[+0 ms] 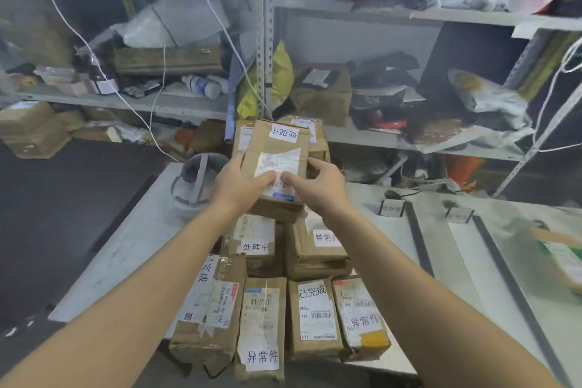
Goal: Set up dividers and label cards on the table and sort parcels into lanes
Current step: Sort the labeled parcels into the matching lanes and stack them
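A brown cardboard parcel (277,148) with a white handwritten label sits on top of a pile of several taped parcels (267,309) on the white table (132,246). My left hand (241,181) grips its left side and my right hand (318,184) grips its right side, thumbs on the shipping label. To the right, two dark divider strips (419,246) (510,287) lie on the table, each with a small label card (392,208) (459,215) standing at its far end. One parcel (563,258) lies at the far right edge.
A white helmet-like object (196,183) rests on the table's far left corner. Metal shelving (264,41) behind the table is crammed with boxes, bags, bottles and hanging white cables. Dark floor lies to the left of the table.
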Tool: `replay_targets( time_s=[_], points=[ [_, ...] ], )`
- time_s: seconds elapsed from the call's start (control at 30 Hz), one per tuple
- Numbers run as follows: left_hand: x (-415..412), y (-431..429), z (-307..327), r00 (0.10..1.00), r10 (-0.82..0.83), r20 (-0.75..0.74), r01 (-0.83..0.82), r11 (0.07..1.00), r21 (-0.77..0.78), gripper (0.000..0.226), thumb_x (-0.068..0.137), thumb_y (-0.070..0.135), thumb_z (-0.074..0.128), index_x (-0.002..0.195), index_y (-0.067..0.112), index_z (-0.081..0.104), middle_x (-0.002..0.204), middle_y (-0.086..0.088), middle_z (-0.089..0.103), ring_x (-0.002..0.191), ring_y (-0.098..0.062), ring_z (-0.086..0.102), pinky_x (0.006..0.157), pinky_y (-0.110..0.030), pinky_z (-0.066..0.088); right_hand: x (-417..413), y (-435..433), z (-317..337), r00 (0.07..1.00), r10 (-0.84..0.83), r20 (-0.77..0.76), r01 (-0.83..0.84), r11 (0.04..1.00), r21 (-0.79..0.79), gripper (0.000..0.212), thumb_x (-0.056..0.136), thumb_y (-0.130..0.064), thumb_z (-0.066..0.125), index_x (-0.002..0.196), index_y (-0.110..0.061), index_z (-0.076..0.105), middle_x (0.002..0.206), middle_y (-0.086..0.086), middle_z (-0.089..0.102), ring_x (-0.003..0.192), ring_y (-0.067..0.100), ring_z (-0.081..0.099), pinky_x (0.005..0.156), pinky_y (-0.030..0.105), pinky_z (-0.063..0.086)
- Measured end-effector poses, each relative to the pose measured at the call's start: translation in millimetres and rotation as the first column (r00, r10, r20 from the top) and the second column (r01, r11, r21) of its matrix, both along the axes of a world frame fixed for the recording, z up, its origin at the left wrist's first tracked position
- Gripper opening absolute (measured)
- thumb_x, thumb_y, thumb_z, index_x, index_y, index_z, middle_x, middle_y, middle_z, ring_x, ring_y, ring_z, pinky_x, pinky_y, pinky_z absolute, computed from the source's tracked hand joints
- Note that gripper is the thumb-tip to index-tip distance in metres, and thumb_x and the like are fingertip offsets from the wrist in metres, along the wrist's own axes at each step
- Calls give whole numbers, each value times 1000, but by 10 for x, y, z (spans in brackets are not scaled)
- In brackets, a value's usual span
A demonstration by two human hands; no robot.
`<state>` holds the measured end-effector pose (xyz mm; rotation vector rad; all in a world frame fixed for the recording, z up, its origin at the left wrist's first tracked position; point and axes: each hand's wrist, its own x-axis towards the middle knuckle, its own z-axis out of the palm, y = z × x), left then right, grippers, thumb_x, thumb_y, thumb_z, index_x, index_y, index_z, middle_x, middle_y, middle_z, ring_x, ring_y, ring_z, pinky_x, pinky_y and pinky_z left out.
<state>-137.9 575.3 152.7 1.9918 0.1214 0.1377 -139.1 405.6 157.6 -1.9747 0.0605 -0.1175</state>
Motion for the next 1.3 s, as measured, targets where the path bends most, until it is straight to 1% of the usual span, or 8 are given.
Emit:
replay_targets(
  time_s=[0.1, 0.23, 0.4, 0.73, 0.8, 0.97, 1.13, 1.3],
  points=[
    [-47, -524, 107, 999, -44, 29, 44, 999, -19, 29, 72, 50, 64, 100, 44, 59, 99, 20, 67, 97, -10, 64, 81, -34, 54, -90, -508, 104, 999, -33, 1, 33, 999, 28, 30, 74, -39, 75, 102, -32, 70, 96, -18, 73, 90, 3, 68, 80, 36, 60],
    [-184, -1439, 153, 988, -148, 54, 150, 988, -44, 13, 82, 45, 60, 93, 52, 59, 99, 24, 68, 95, -5, 65, 79, -31, 54, -247, -1460, 146, 995, -98, 25, 97, 995, 27, 24, 73, -42, 74, 97, -40, 70, 92, -23, 72, 88, -1, 68, 81, 35, 59],
    [-385, -2822, 59, 967, -250, 42, 253, 959, -125, 31, 87, 39, 67, 116, 43, 59, 104, 22, 68, 94, -3, 66, 74, -25, 55, -509, -2866, 50, 989, -149, 2, 149, 987, 59, 29, 74, -35, 76, 103, -33, 73, 92, -19, 74, 86, 2, 70, 81, 37, 60],
    [-485, -5066, -517, 886, -427, -183, 396, 900, -182, 49, 83, 25, 77, 126, 28, 56, 114, 8, 68, 98, -8, 67, 73, -23, 58, -766, -5159, -497, 967, -214, -137, 222, 974, 46, 33, 78, -24, 78, 107, -35, 69, 91, -27, 70, 90, 1, 66, 72, 25, 55],
    [-423, -5301, -667, 880, -428, -207, 394, 900, -185, 53, 81, 23, 79, 127, 28, 55, 114, 8, 68, 97, -7, 67, 72, -23, 58, -723, -5409, -615, 958, -220, -183, 228, 973, 27, 36, 77, -27, 79, 110, -34, 69, 87, -30, 66, 88, -1, 62, 71, 22, 52],
    [-127, -5579, -1102, 876, -381, -294, 344, 923, -173, 51, 77, 22, 82, 121, 30, 57, 113, 9, 68, 101, -11, 66, 85, -37, 60, -469, -5715, -991, 941, -159, -298, 165, 986, -7, 60, 78, -22, 78, 134, -25, 58, 124, -7, 66, 106, 17, 66, 88, 43, 58],
    [198, -5729, -1573, 860, -300, -413, 257, 954, -157, 52, 78, 16, 79, 125, 20, 56, 117, 3, 68, 102, -15, 66, 90, -38, 56, -152, -5738, -1412, 913, -144, -381, 136, 990, -50, 51, 82, -14, 75, 130, -21, 60, 115, -6, 70, 90, 5, 67, 64, 13, 55],
    [428, -5877, -1931, 807, -269, -526, 276, 959, -67, 56, 76, 14, 81, 124, 16, 54, 120, -2, 66, 109, -23, 64, 93, -41, 55, 112, -5723, -1884, 820, -151, -552, 121, 989, -90, 46, 80, -12, 79, 122, -18, 60, 117, -2, 70, 101, 16, 69, 87, 38, 59]
  ],
)
